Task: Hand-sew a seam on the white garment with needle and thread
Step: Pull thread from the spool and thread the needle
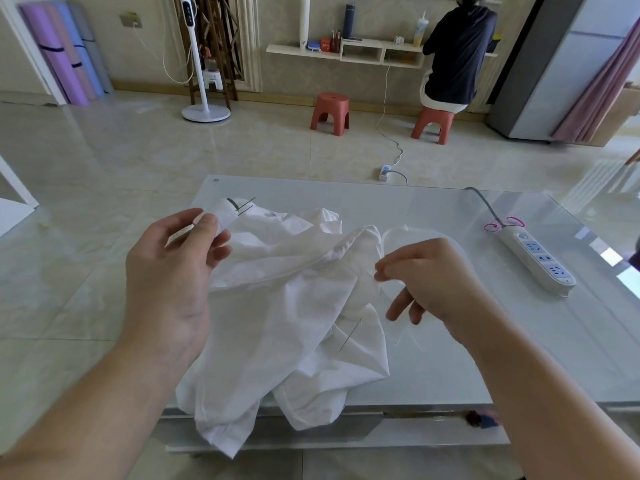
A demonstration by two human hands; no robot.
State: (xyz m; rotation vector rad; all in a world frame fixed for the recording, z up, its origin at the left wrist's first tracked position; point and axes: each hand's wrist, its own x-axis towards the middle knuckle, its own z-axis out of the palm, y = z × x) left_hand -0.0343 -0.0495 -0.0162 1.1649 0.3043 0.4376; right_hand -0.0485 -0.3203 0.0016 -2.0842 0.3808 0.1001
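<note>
Head view, near to far. Garment [277, 323]: white, crumpled, lying on glass table [450, 358] w/ its lower folds hanging over the near edge. Needle [349, 336]: thin, dark, lying slanted on the garment's right fold, not held by either hand. Loose thread ends show just right of it on the glass.

Left hand [173, 268]: raised over garment's left part, palm twd camera, thumb and fingers curled round a white spool [225, 213]; two dark pins or needles stick out of the spool's far end, can't tell which. Whether that hand also catches cloth: can't tell.

Right hand [426, 278]: over garment's right edge, thumb and forefinger pinching white thread [398, 232] close to the cloth; other fingers hang loose below. Thread runs up from the pinch in a loop over the glass beyond the hand.

Right side of table: white power strip [536, 261], blue sockets, grey cord w/ pink tie at its far end, well apart from garment.

Beyond table: pale tiled floor, small adapter w/ cable on it. Two red stools [329, 112] near far wall; a person in a dark top sits on the right one, back to camera, at a wall shelf w/ bottles and small items. Standing fan [204, 57] left of stools; rolled mats in far left corner.
</note>
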